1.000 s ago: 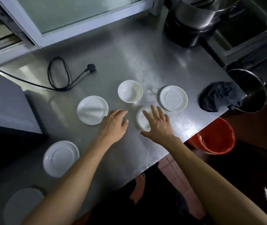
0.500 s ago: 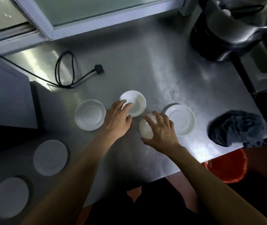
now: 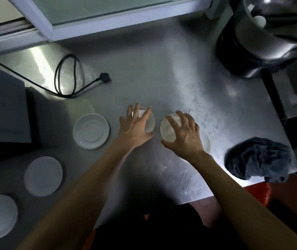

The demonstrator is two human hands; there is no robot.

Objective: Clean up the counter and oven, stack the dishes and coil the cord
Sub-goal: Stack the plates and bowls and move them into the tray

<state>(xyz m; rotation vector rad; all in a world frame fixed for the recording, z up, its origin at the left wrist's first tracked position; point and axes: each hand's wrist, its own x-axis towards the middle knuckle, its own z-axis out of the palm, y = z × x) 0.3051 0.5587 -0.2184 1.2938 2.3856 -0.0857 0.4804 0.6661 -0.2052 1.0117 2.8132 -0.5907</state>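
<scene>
Mid-frame, the left hand (image 3: pixel 135 124) spreads its fingers over a white bowl (image 3: pixel 148 120), and the right hand (image 3: pixel 184 134) cups a second bowl (image 3: pixel 167 129) above a saucer (image 3: pixel 206 143), probably to stack them. Neither grip looks fully closed. The cord (image 3: pixel 66 74) lies uncoiled upper left.

white round ceramic saucers (image 3: pixel 91 130), brushed grey steel counter (image 3: pixel 144 73) streaked with pale glare, black looped power cord (image 3: pixel 66 76), crumpled dark blue-grey cloth (image 3: pixel 257 159), red plastic bucket (image 3: pixel 257 191)
</scene>
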